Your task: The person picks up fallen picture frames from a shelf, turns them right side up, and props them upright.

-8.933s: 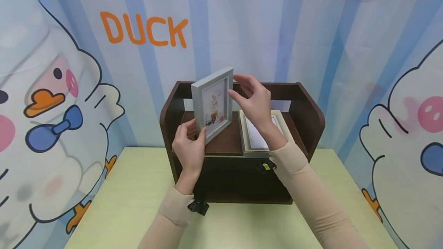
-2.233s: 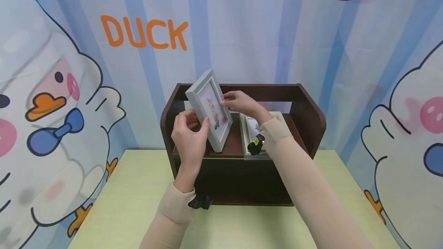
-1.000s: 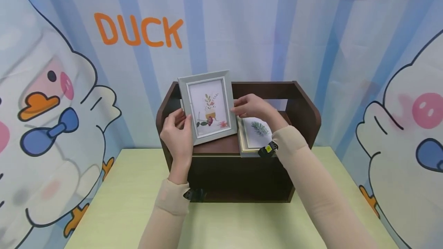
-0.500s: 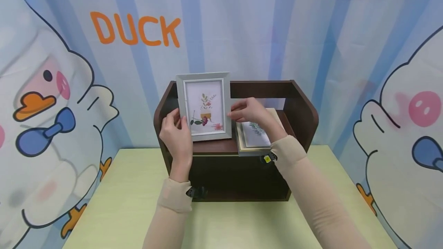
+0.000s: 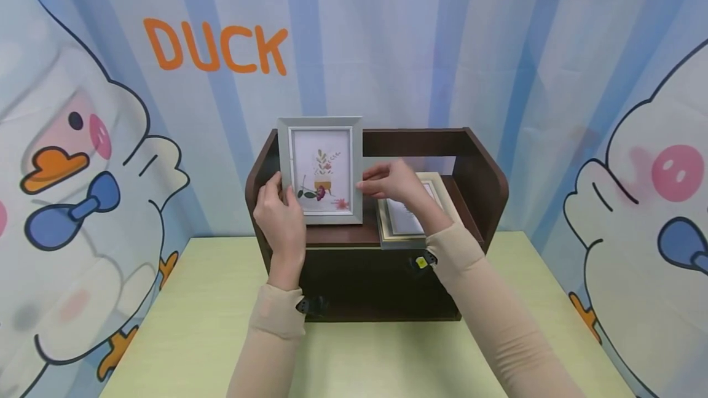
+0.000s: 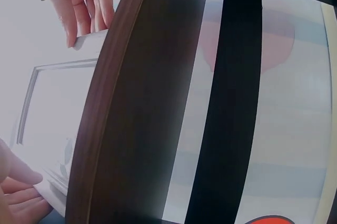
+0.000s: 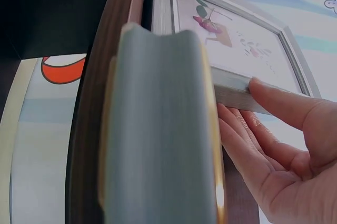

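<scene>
Arms (image 5: 498, 312) stretch forward, left hand (image 5: 279, 215) and right hand (image 5: 396, 183) pinching opposite edges, thumbs in front, of the rectangular grey picture frame (image 5: 321, 171), upright at the left of the dark wood-grained shelf (image 5: 343, 236).

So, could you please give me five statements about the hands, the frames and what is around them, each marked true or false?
1. The left hand grips the gray frame at its side. True.
2. The right hand lies flat on the table. False: it pinches the gray frame's other side.
3. The stacked frames lie on the brown shelf unit. True.
4. The backdrop reads CAT. False: it reads DUCK.
5. The person wears beige sleeves. True.
</scene>
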`<state>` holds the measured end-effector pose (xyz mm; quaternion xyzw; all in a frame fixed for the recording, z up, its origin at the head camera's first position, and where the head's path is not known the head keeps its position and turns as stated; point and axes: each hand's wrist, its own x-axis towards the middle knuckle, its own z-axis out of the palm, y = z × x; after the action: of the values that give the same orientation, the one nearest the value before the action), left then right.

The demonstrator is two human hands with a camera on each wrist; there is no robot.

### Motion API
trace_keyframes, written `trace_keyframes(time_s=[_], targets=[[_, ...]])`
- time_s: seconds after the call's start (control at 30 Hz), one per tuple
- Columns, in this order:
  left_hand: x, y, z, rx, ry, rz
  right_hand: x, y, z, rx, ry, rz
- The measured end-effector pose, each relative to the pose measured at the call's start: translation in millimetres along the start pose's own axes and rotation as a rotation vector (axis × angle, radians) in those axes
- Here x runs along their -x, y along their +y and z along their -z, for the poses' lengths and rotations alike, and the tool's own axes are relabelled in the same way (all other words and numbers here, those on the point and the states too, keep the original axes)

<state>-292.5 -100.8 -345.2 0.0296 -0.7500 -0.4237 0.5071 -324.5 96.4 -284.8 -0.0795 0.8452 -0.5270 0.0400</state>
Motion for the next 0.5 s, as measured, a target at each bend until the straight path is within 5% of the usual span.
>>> trace_keyframes(time_s=[0.5], targets=[[-2.1, 6.7, 6.0, -0.047, -0.129, 0.093, -6, -5, -13, -0.01, 0.012, 0.019]])
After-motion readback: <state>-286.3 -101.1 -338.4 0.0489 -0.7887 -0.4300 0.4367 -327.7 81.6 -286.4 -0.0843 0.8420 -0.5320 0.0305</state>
